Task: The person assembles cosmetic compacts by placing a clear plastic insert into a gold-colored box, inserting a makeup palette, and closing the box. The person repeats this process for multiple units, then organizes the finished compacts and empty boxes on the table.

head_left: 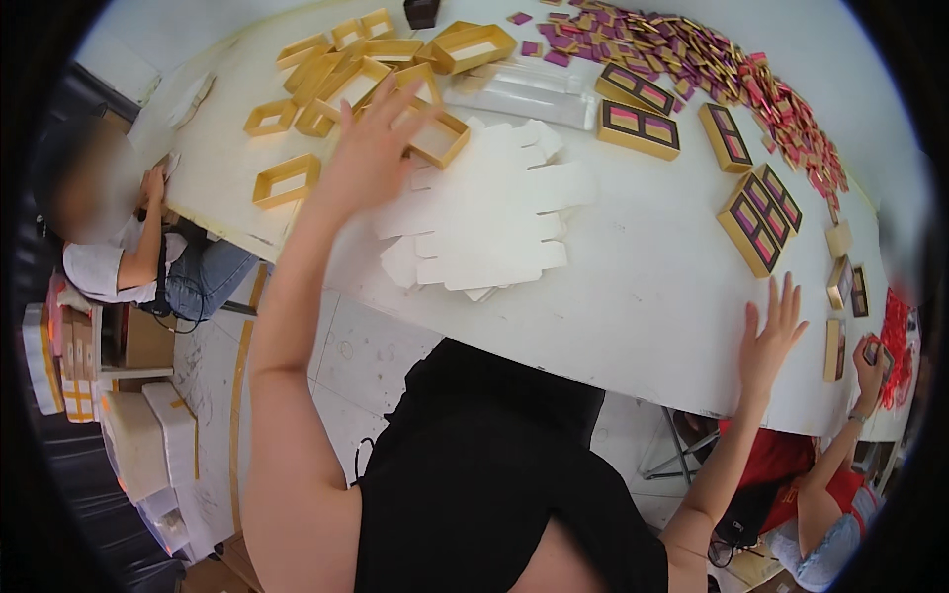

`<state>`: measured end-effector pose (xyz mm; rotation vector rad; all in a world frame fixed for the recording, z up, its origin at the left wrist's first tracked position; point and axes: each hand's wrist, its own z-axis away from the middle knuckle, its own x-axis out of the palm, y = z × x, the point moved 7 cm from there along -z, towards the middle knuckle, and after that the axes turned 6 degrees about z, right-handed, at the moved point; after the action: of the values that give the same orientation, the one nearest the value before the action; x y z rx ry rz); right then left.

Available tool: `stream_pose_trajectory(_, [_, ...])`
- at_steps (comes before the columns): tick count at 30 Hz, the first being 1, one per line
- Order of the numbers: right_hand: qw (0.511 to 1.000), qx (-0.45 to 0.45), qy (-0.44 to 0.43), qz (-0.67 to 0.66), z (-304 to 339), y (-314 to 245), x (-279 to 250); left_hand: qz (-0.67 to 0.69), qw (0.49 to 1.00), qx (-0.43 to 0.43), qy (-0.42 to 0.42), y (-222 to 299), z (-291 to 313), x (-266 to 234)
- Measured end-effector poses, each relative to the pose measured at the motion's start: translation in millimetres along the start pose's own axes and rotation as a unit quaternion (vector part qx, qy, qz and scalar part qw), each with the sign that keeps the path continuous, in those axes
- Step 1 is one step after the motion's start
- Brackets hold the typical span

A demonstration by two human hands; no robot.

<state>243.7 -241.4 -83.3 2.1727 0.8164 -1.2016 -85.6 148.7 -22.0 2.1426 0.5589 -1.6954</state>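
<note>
My left hand is stretched out with its fingers spread, reaching over the near side of a pile of gold open box frames. One gold frame lies just beyond its fingertips and partly behind them; I see no grip on it. Beside that hand lies a stack of flat white die-cut card blanks with slotted tabs. Over the table's near right edge, my right hand has its fingers apart and holds nothing. Closest to it stand gold boxes with dark divided windows, pink and gold pieces showing inside.
A heap of small purple, red and gold wrapped pieces spreads along the far right. Clear plastic trays lie behind the blanks. One person sits at left; another person's hand works at right near red shredded filler.
</note>
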Motion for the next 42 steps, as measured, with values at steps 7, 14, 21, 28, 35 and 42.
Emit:
stream_pose_trajectory(7, [0.998, -0.042, 0.030, -0.021, 14.8, -40.3, -1.7, 0.084, 0.995, 0.050, -0.025, -49.0, -63.5, -5.6])
stream_pose_trajectory(14, [0.972, -0.007, 0.105, -0.210, 10.0, -63.5, -34.4, 0.206, 0.945, 0.207, -0.150, 162.7, -58.9, 30.1])
stream_pose_trajectory(21, [0.983, -0.019, 0.064, -0.172, -23.4, -70.7, -30.0, 0.260, 0.888, 0.363, -0.112, 211.6, -73.4, 63.3])
stream_pose_trajectory(28, [0.998, -0.050, 0.004, -0.029, -116.6, -43.0, 39.1, -0.052, 0.977, 0.203, -0.051, 156.6, -208.9, 98.3])
stream_pose_trajectory(35, [0.979, -0.063, -0.171, -0.092, -143.3, -33.1, 76.9, 0.072, 0.934, 0.344, -0.068, 253.8, -196.0, 126.6])
stream_pose_trajectory(42, [0.981, -0.041, -0.177, -0.063, -89.7, 51.2, 66.1, 0.152, 0.906, 0.395, -0.022, 313.4, -201.4, 119.4])
